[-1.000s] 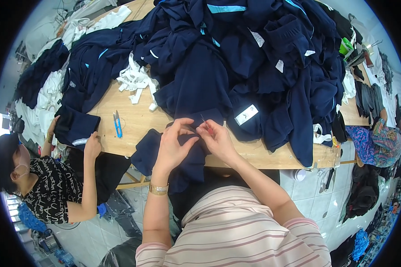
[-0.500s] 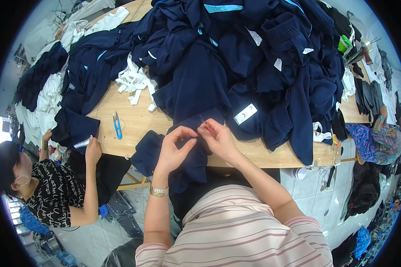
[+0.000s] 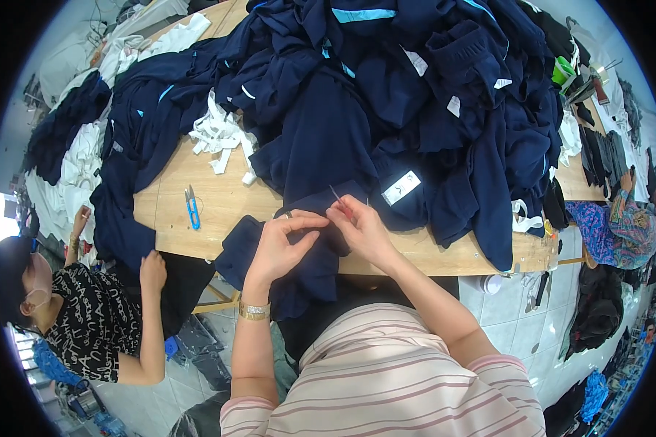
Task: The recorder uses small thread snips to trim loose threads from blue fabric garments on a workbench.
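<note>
Over the dark navy garment (image 3: 321, 156) at the table's near edge, my two hands meet at their fingertips. My right hand (image 3: 361, 229) pinches a thin, dark, needle-like tool (image 3: 334, 194) that points up and away from me. Beside it, my left hand (image 3: 284, 244) is curled, index finger and thumb drawn toward each other near the right fingertips. Whatever they hold is too small to make out. Part of the navy cloth hangs over the table edge below my hands. Blue-handled thread snips (image 3: 192, 209) lie to the left.
Navy garments heap across the wooden table (image 3: 168, 231). White strips (image 3: 222, 138) lie left of centre, and a white tag (image 3: 401, 188) rests on cloth right of my hands. A co-worker (image 3: 87, 306) sits at left handling navy cloth; another person (image 3: 616, 226) is at far right.
More of the needle-like tool shows above my right fingers. My left hand has shifted slightly left and its fingers have straightened. The co-worker's hands have moved on the cloth, hiding its white-edged part.
</note>
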A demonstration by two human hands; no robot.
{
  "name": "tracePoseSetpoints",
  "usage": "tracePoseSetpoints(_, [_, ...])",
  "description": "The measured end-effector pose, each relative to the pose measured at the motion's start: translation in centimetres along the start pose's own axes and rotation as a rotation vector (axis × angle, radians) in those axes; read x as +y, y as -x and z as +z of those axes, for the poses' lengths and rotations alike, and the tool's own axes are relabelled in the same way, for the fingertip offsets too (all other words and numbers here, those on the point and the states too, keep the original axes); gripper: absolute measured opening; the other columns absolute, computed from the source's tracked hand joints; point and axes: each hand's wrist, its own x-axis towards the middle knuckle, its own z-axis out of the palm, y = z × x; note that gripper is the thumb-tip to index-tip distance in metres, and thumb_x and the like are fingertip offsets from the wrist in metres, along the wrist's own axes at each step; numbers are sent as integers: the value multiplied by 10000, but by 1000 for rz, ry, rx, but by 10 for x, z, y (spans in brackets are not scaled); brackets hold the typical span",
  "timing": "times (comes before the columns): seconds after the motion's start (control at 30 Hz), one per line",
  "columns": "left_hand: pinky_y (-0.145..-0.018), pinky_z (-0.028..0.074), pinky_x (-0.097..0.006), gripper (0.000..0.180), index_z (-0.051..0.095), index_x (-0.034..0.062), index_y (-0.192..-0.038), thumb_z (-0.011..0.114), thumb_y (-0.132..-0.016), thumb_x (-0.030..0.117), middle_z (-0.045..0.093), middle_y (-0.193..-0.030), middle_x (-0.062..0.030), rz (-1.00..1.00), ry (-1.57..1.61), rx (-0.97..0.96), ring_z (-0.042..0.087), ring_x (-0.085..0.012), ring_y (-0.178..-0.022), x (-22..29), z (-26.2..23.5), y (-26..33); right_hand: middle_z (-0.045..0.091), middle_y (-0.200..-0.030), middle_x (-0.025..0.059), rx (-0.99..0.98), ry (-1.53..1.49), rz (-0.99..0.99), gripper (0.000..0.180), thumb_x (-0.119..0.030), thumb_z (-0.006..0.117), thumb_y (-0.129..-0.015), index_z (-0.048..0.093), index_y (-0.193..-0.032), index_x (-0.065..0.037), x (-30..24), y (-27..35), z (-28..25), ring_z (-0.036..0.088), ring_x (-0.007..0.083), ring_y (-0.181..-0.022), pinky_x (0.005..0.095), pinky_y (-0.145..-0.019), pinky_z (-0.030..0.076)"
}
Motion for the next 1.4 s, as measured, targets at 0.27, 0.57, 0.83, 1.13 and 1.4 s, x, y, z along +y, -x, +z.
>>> tracePoseSetpoints(0.27, [-767,472,-241,289,691,40,-1032,646,-753,-24,658,-1019,-71,-47,58,-12,604,-144,-881,-1,-5,0,554,-713,140,-239,232,63,359,-350,508,-905,563,-862,2,4,22,-35,546,272,-651,332,-628,425])
tracePoseSetpoints(0.57, [-751,462,-232,310,690,50,-1043,661,-742,-21,655,-1030,-65,-59,42,-12,585,-126,-861,0,-7,0,599,-679,155,-261,453,101,452,-453,598,-820,646,-804,-4,0,14,-30,573,271,-621,351,-612,429])
tracePoseSetpoints(0.83, [-749,462,-234,310,693,53,-1038,665,-738,-19,660,-1021,-64,-44,27,-4,587,-137,-866,1,-5,0,583,-619,125,-276,438,65,521,-543,591,-809,601,-712,-31,1,8,-25,569,291,-603,372,-584,412])
tracePoseSetpoints(1.13, [-705,461,-227,422,643,67,-1124,690,-712,-17,641,-1105,-70,-23,-2,15,552,-113,-763,-3,-7,2,529,-574,110,-218,338,-5,467,-475,615,-827,568,-722,-23,6,7,-26,527,225,-546,319,-546,392])
tracePoseSetpoints(1.4, [-755,478,-279,740,456,103,-1324,770,-657,32,598,-1167,-90,10,-66,279,573,-163,-820,13,0,15,388,-579,-46,-341,11,96,269,-244,729,-786,650,-925,-27,9,3,-11,369,63,-551,225,-509,307])
